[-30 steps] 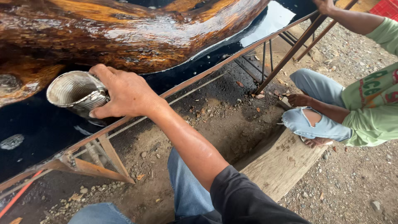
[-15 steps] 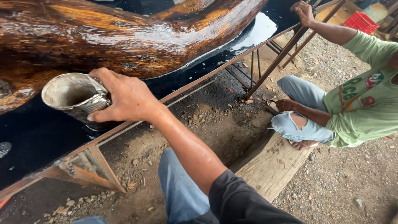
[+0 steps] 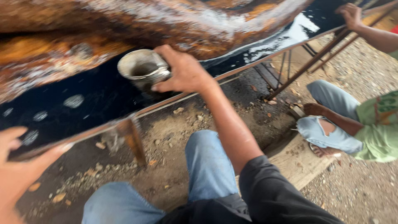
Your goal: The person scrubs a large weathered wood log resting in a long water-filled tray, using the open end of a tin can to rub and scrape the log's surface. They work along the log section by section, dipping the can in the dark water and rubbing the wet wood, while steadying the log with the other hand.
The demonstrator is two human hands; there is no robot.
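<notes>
My right hand (image 3: 184,71) grips a dented metal tin can (image 3: 143,68), its open mouth tipped toward me, held over a shallow tray of black glossy liquid (image 3: 83,103). A large wet brown wooden slab (image 3: 137,20) lies in the tray just beyond the can. My left hand (image 3: 20,170) shows blurred at the lower left, fingers spread, close to the rusty metal rail (image 3: 124,124) that edges the tray. It holds nothing. My knees in blue jeans (image 3: 207,166) are below.
Another person in a green shirt (image 3: 379,124) and torn jeans crouches at the right, one hand (image 3: 350,14) on a rusty frame bar, the other (image 3: 315,110) near the ground. A wooden plank (image 3: 298,161) lies on the gravel and dirt floor (image 3: 174,137).
The view swung left, so the can and my right hand now sit nearer the middle. My left hand has come into view at the lower left.
</notes>
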